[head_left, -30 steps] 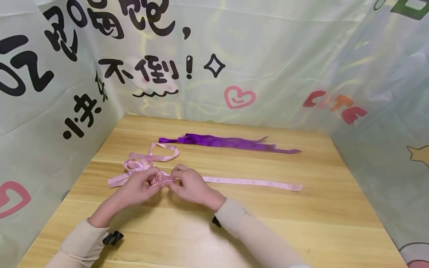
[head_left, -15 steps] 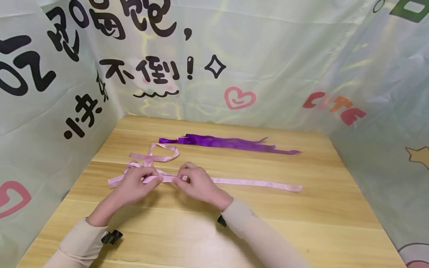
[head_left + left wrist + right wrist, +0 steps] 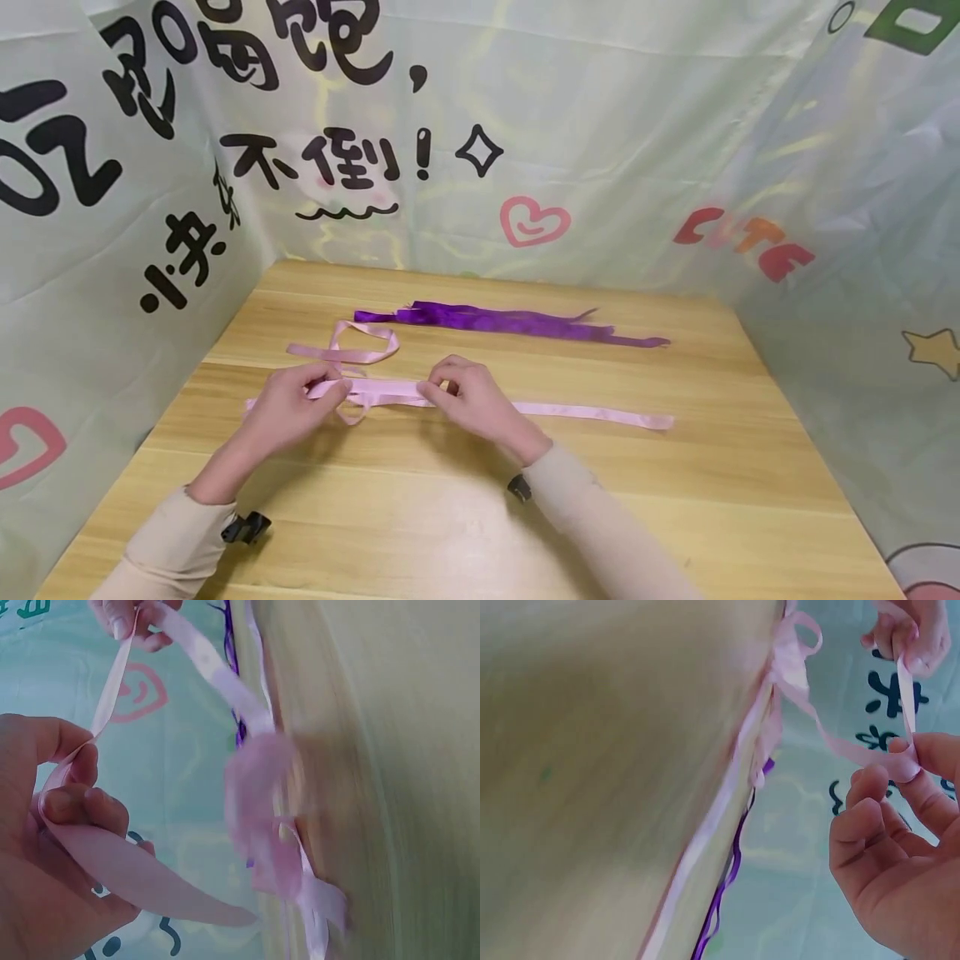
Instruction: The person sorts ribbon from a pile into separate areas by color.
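Note:
A pale pink satin ribbon (image 3: 386,388) is stretched between the two hands, raised over the table in both wrist views. My left hand (image 3: 288,406) pinches it between thumb and curled fingers, and a free tail (image 3: 150,877) hangs from that hand in the left wrist view. My right hand (image 3: 472,398) pinches the ribbon's other side between thumb and forefinger. From there the ribbon (image 3: 855,754) loops back down to a pink bunch (image 3: 789,660) in the right wrist view. Another length of pink ribbon (image 3: 592,412) lies straight on the table to the right.
Behind the hands, a curled pink ribbon (image 3: 311,353) lies on the wooden table (image 3: 675,517). Several purple ribbons (image 3: 510,322) lie in a flat bundle farther back. A printed cloth (image 3: 615,125) walls the table at the back and sides.
The right hand has moved right, away from the left, drawing out a longer span of ribbon between them. Both hands have risen slightly, and the pink bunch has shifted below the stretched span.

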Motion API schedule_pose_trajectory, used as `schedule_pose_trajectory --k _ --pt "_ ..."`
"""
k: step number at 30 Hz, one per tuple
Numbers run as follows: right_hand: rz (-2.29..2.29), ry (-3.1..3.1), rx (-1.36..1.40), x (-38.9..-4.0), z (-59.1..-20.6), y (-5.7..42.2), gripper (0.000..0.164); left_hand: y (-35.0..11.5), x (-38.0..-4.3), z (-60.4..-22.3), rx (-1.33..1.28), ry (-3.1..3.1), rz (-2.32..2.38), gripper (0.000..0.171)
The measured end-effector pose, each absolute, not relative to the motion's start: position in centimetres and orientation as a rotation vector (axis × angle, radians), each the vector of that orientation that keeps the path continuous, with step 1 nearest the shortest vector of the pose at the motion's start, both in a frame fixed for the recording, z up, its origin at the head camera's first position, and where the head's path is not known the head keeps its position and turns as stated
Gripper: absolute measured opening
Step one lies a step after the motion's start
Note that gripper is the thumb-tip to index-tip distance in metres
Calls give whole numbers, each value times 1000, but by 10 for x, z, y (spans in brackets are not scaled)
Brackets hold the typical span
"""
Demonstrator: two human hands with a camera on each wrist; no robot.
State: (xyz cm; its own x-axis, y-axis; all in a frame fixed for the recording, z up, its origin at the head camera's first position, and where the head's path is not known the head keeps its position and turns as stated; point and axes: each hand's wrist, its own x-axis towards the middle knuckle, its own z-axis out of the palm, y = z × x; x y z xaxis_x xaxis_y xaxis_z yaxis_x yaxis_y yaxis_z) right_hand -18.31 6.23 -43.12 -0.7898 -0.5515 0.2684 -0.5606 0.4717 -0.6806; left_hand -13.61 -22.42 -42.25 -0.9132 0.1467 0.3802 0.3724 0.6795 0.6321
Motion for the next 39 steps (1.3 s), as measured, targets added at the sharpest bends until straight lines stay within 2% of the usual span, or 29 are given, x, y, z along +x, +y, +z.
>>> schedule_pose_trajectory --k 7,13,22,26,39 --pt "1282 -2663 965 -189 -425 78 20 -224 -137 -422 -337 -2553 -1082 15" --pt "1295 -2634 939 -191 -419 86 19 -225 -139 -423 -373 -2538 -1115 16" --pt "1378 -2533 972 -190 -410 84 13 -221 -149 -447 -849 -2714 -1108 22" --pt "1389 -2549 1004 -189 -411 82 14 -217 -155 -458 -929 -2822 -1009 24" --pt "1047 -2987 1065 -191 -429 95 14 -225 -156 -452 -815 -2983 -748 23"
